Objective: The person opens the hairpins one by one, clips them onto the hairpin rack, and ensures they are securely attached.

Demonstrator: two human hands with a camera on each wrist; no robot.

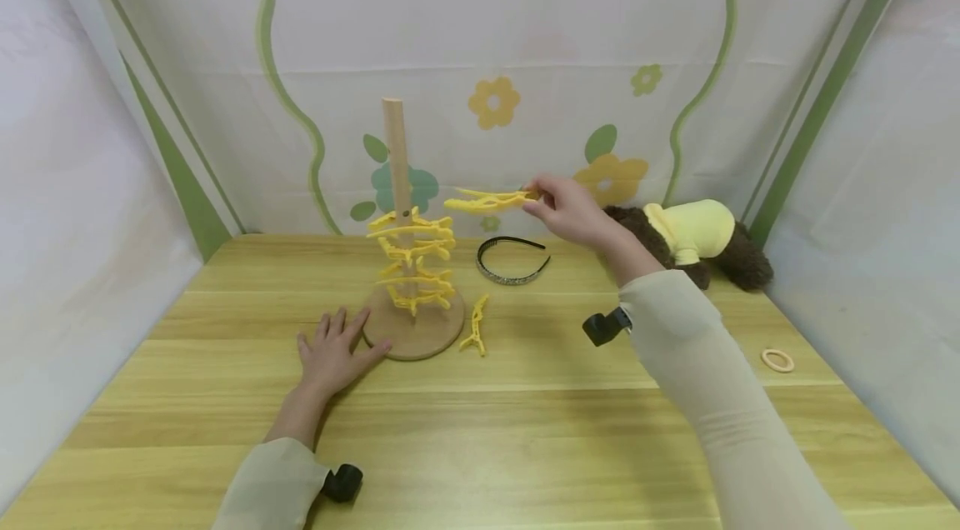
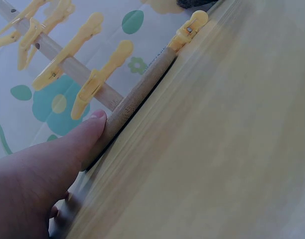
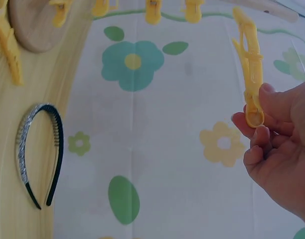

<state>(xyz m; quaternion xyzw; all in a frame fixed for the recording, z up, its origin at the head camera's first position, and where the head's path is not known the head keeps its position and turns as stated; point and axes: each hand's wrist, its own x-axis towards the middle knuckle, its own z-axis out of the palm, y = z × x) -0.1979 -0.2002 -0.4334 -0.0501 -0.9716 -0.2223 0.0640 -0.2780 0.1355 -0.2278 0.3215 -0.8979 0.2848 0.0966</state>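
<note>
My right hand (image 1: 567,212) pinches a yellow alligator hair clip (image 1: 487,202) by one end between thumb and fingers, raised to the right of a wooden post (image 1: 395,142). In the right wrist view this hair clip (image 3: 253,64) points away from the fingers. Several more yellow hair clips (image 1: 431,247) are fixed at different heights on the lower half of the post. Spread flat, my left hand (image 1: 330,359) rests at the left edge of the round wooden base (image 1: 416,340). Its thumb (image 2: 92,127) touches the base's rim in the left wrist view.
A loose yellow hair clip (image 1: 476,328) lies on the table just right of the base. Behind it is a black headband (image 1: 510,280) with a glittery band. A brown plush toy in a yellow shirt (image 1: 693,232) lies at the back right, and a small ring (image 1: 777,368) nearer the right edge.
</note>
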